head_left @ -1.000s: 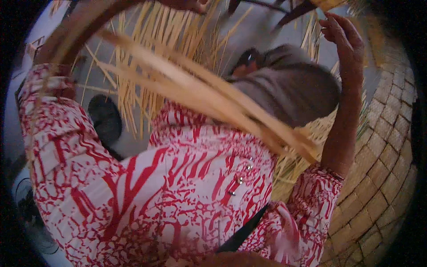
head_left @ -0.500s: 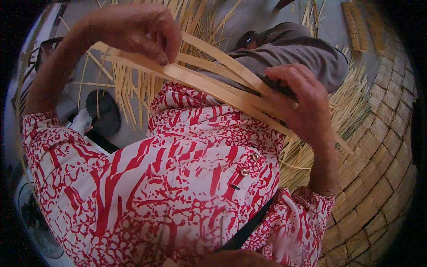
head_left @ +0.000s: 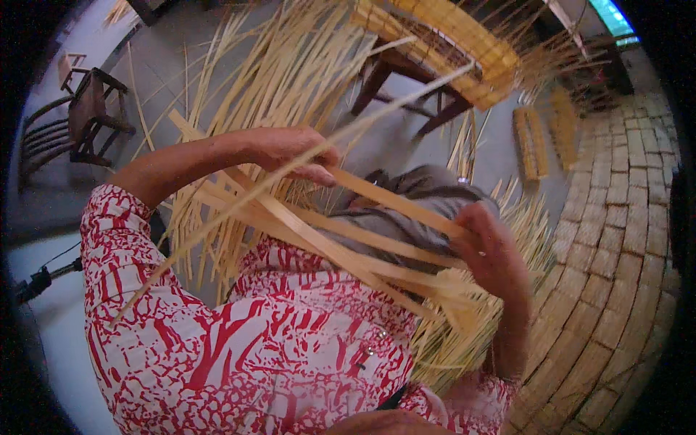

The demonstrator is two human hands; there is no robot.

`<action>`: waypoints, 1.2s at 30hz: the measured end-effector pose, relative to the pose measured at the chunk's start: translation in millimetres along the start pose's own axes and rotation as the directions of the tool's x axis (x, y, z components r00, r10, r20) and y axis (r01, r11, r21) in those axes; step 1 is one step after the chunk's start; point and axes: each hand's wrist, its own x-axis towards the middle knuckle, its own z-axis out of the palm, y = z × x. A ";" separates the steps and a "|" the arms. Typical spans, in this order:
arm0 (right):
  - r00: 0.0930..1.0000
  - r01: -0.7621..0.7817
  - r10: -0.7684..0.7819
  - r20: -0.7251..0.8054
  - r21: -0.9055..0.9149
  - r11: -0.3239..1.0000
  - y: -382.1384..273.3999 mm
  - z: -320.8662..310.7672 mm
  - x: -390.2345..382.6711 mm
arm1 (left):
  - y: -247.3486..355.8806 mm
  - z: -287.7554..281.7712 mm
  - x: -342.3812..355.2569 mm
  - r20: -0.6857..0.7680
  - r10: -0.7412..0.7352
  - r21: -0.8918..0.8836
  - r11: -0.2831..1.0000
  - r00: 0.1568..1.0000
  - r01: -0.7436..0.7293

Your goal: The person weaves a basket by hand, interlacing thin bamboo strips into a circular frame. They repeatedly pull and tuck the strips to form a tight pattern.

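Observation:
My left hand (head_left: 301,154) is closed at the fingertips on one end of a flat, pale bamboo strip (head_left: 395,199). The strip runs down to the right, above the grey-clad legs (head_left: 428,190), to my right hand (head_left: 493,250), whose fingers curl around it. Below it, several wider bamboo strips (head_left: 312,235) lie crossed over my lap. Their right ends bunch up under my right hand. A long, thin strip (head_left: 239,203) slants through the foreground, passing in front of my left hand; whether my fingers touch it, I cannot tell.
Loose strips (head_left: 254,72) spread over the grey floor ahead, and a bundle (head_left: 518,217) lies to the right. A dark stool (head_left: 406,80) bears yellow woven slats (head_left: 464,36). At the left stands a wooden chair (head_left: 90,116). Flat woven pieces (head_left: 609,261) cover the right side.
The view has tilted up, showing more floor and furniture. My left hand has come nearer my right, with a single strip between them. The long thin strip now cuts across the foreground.

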 end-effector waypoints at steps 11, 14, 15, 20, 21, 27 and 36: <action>0.991 -0.096 0.073 -0.110 -0.219 0.971 94.0 -81.9 22.9 | -25.5 -52.2 80.6 -0.480 0.143 0.338 0.941 0.865 0.032; 0.998 -0.049 0.057 0.035 -0.182 0.982 69.0 -43.1 81.5 | -12.3 -32.0 110.5 -0.381 0.197 0.373 0.927 0.904 -0.044; 0.999 -0.037 0.038 -0.002 -0.284 0.958 60.9 -34.1 97.1 | -25.0 -28.4 123.8 -0.333 0.201 0.339 0.937 0.921 -0.082; 0.943 -0.047 -0.200 -0.265 -0.703 0.710 72.9 -41.7 148.2 | -32.8 -73.6 170.6 -0.592 0.351 0.386 0.914 0.725 -0.128; 0.924 -0.142 -0.160 -0.348 -0.699 0.700 80.1 -44.9 153.5 | -20.0 -84.0 173.8 -0.656 0.357 0.464 0.886 0.665 -0.018; 0.716 -0.318 -0.185 -0.673 -0.550 0.772 62.1 -71.5 184.1 | 17.8 -134.7 200.2 -0.562 0.648 0.794 0.597 0.514 0.115; 0.668 -0.360 -0.147 -0.729 -0.490 0.794 74.3 -78.3 204.9 | 13.3 -140.0 234.8 -0.651 0.488 0.730 0.613 0.582 0.303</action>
